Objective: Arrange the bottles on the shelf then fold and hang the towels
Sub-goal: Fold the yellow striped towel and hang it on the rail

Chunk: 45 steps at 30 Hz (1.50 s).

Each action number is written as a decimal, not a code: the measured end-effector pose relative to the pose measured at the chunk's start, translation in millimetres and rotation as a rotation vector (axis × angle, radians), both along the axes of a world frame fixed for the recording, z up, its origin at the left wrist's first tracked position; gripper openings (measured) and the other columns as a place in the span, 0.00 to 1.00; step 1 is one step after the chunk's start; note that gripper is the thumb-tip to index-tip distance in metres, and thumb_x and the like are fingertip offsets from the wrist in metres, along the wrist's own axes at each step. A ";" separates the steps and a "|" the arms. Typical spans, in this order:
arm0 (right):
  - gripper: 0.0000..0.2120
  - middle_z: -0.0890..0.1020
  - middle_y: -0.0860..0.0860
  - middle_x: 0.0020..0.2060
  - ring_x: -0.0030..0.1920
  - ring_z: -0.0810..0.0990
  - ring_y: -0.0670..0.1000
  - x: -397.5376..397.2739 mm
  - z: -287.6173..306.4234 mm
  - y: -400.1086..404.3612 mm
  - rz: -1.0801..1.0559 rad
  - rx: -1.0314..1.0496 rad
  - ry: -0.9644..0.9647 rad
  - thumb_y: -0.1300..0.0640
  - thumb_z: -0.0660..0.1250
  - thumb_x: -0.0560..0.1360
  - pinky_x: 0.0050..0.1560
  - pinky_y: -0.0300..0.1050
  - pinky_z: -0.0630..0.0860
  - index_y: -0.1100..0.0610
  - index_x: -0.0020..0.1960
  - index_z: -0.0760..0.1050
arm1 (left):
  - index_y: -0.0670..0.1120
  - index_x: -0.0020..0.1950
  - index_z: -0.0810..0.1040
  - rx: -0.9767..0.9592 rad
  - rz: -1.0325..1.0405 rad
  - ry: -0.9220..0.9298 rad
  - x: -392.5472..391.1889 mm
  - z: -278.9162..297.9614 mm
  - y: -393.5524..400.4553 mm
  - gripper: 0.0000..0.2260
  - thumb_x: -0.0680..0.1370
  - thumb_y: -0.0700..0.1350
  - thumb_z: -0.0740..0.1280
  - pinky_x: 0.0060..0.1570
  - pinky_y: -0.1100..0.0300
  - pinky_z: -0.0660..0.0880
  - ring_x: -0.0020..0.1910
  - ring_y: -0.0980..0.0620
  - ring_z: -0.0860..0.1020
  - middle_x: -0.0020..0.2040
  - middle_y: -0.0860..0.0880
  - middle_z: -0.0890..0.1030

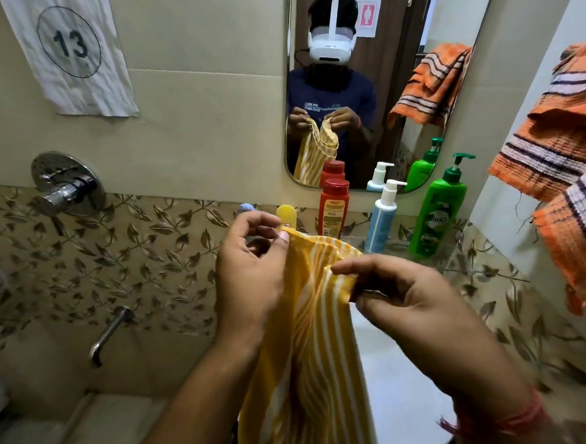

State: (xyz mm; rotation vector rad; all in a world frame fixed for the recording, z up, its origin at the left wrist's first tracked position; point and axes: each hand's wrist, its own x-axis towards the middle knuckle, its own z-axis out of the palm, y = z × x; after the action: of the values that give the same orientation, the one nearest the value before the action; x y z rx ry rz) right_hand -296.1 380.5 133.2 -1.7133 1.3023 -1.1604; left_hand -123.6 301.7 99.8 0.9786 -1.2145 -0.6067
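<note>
bottles (436,210) already stand in a row at twelve o'clock, an orange towel (564,135) hangs at two (loosely), while the left hand (250,274) and right hand (416,315) pinch the unfolded yellow towel (315,343).

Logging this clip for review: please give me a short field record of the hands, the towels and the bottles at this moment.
left hand: pinches top edge of yellow striped towel
right hand: pinches the same edge, further right
yellow striped towel: held up, hanging down between the arms
orange striped towel: draped at right, hanging
shelf bottles: red bottle, white pump bottle, green pump bottle, all upright
small yellow bottle: partly hidden behind left hand
</note>
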 end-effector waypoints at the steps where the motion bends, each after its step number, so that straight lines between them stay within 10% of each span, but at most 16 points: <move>1: 0.22 0.85 0.47 0.46 0.49 0.83 0.45 4.0 -0.6 -1.7 -0.031 -0.064 0.094 0.72 0.67 0.75 0.54 0.44 0.81 0.47 0.54 0.84 | 0.58 0.48 0.78 0.003 -0.036 0.000 -1.5 0.4 3.2 0.11 0.78 0.40 0.72 0.39 0.70 0.78 0.44 0.65 0.80 0.46 0.64 0.81; 8: 0.07 0.75 0.45 0.44 0.46 0.72 0.47 19.3 -0.6 -20.1 -0.266 -0.440 0.698 0.49 0.69 0.74 0.43 0.44 0.74 0.50 0.48 0.83 | 0.58 0.48 0.79 0.002 -0.275 0.045 -10.6 3.0 16.5 0.13 0.78 0.38 0.72 0.42 0.61 0.81 0.45 0.53 0.84 0.46 0.57 0.82; 24: 0.04 0.73 0.45 0.46 0.48 0.73 0.47 26.3 -10.7 -39.2 -0.343 -0.427 0.523 0.52 0.68 0.76 0.46 0.45 0.76 0.52 0.47 0.76 | 0.61 0.56 0.79 -0.006 -0.550 0.036 6.4 -9.0 8.6 0.15 0.75 0.42 0.73 0.48 0.60 0.81 0.55 0.48 0.84 0.54 0.56 0.82; 29: 0.07 0.72 0.44 0.49 0.50 0.74 0.41 16.5 -23.6 -40.5 -0.241 -0.353 0.332 0.50 0.71 0.74 0.47 0.30 0.73 0.53 0.46 0.78 | 0.61 0.52 0.80 -0.011 -0.479 0.038 12.7 -9.4 4.1 0.18 0.76 0.35 0.72 0.45 0.62 0.81 0.52 0.52 0.84 0.51 0.58 0.84; 35: 0.04 0.77 0.45 0.47 0.47 0.77 0.43 -24.6 -51.9 -30.7 -0.069 -0.117 0.589 0.53 0.73 0.75 0.47 0.47 0.77 0.53 0.45 0.80 | 0.62 0.49 0.81 -0.058 -0.355 0.145 27.1 -4.1 -6.5 0.19 0.76 0.35 0.72 0.46 0.64 0.80 0.48 0.56 0.84 0.47 0.58 0.83; 37: 0.03 0.80 0.47 0.43 0.44 0.79 0.45 -36.9 -47.7 -26.7 -0.094 -0.094 0.548 0.55 0.72 0.75 0.45 0.39 0.77 0.54 0.45 0.82 | 0.63 0.49 0.81 -0.049 -0.324 0.144 28.2 -6.5 -9.6 0.23 0.76 0.32 0.71 0.47 0.64 0.80 0.49 0.57 0.84 0.47 0.59 0.83; 45: 0.07 0.77 0.46 0.36 0.39 0.77 0.47 -49.1 9.3 -2.5 -0.118 -0.389 0.504 0.52 0.69 0.76 0.34 0.39 0.73 0.53 0.41 0.77 | 0.56 0.53 0.80 -0.047 -0.275 0.195 23.6 -7.4 -16.4 0.19 0.77 0.30 0.69 0.55 0.49 0.81 0.50 0.54 0.83 0.47 0.54 0.81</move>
State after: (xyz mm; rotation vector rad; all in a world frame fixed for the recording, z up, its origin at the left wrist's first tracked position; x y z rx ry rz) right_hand -345.2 378.0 142.5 -2.3511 1.5620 -1.1445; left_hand -99.9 285.3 92.4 0.6997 -1.1911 -0.8656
